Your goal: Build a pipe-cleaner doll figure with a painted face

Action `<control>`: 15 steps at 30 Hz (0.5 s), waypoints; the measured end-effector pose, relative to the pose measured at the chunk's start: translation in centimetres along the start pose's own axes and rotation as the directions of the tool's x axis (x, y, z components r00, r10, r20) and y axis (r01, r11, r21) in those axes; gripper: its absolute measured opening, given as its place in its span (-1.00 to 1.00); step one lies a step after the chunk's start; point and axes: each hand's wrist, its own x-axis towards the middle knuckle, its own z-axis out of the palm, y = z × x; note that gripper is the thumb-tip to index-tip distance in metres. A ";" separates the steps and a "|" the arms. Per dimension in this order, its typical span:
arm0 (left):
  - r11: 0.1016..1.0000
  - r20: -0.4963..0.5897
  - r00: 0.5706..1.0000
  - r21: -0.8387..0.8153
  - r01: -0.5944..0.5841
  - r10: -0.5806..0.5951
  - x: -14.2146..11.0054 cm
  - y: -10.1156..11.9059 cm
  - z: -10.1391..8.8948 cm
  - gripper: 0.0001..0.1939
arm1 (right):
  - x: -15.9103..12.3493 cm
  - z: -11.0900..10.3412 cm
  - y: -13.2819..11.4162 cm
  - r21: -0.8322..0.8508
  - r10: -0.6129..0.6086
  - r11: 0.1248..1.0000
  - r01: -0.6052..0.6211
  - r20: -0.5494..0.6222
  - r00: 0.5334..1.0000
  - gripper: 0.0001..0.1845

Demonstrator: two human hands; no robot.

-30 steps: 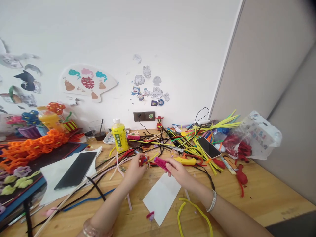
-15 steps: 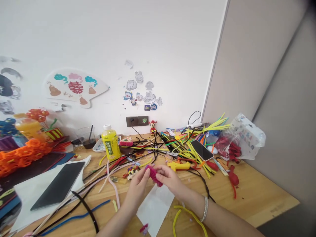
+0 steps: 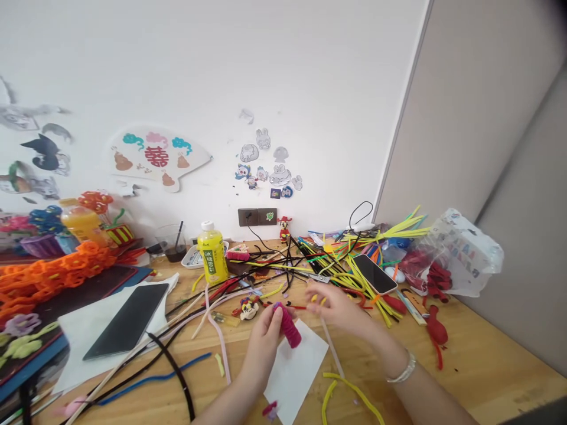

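The left hand's grip [image 3: 266,336] is closed narrowly around the lower part of a fat magenta pipe-cleaner coil [image 3: 289,326], which tilts up over a sheet of white paper [image 3: 296,372]. The right hand's grip [image 3: 339,310] is half-curled and apart from the coil, possibly pinching a pale pink pipe cleaner [image 3: 331,345], though the view there is poor. A small, finished-looking pipe-cleaner figure [image 3: 248,307] lies on the counter [image 3: 487,366] just beside the left hand, the coil not yet joined to it.
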 end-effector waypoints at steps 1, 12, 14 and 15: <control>0.999 0.010 0.999 -0.019 0.033 -0.033 -0.1 0.0 0.2 -0.64 | -0.1 -1.7 0.4 -0.159 0.067 0.984 -0.080 -0.084 0.994 -0.70; 0.997 0.058 0.996 -0.034 0.067 -0.065 0.5 -0.7 -0.3 -0.68 | -2.6 -10.5 7.0 -0.598 0.646 0.317 -0.736 -0.432 0.630 -0.84; 0.998 0.032 0.997 -0.012 0.068 -0.068 0.6 -0.5 -0.3 -0.68 | -2.4 -10.2 7.4 -0.602 0.665 0.289 -0.744 -0.433 0.608 -0.80; 0.997 0.024 0.997 -0.002 0.073 -0.073 0.6 -0.3 -0.3 -0.69 | -2.2 -10.1 7.6 -0.603 0.674 0.277 -0.748 -0.433 0.599 -0.79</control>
